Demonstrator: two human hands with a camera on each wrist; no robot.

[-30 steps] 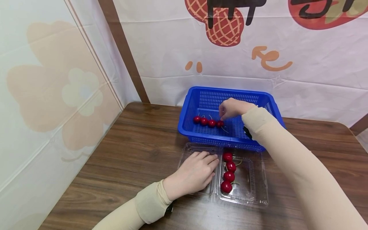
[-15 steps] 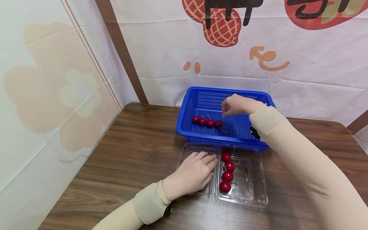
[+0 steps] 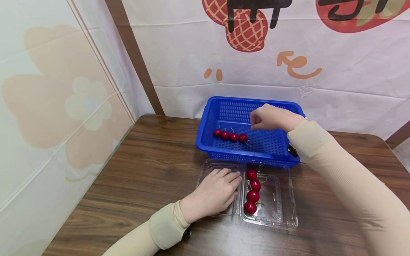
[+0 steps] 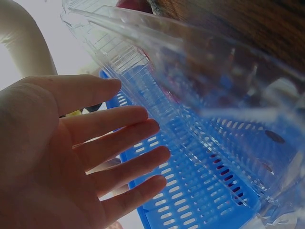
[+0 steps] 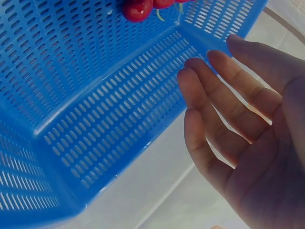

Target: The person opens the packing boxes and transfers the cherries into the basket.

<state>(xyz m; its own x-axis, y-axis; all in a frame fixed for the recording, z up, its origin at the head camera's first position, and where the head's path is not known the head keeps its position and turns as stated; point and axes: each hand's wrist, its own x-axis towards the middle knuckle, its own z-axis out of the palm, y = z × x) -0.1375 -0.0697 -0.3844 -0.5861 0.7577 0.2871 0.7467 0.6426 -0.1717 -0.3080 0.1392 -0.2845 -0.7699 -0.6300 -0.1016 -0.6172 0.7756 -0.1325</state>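
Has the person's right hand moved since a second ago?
Yes: the right hand has shifted rightward, away from the cherries in the blue basket.

I can't make out a single word or number from here. On the white cloth (image 3: 179, 46) behind the bench (image 3: 144, 153), thick black strokes (image 3: 259, 4) look like bits of letters, cut off at the top; lower down, an orange squiggle (image 3: 298, 62) loops rather like an "e". Pale marks (image 3: 274, 197) on the clear box (image 3: 285, 176) are too small to read.
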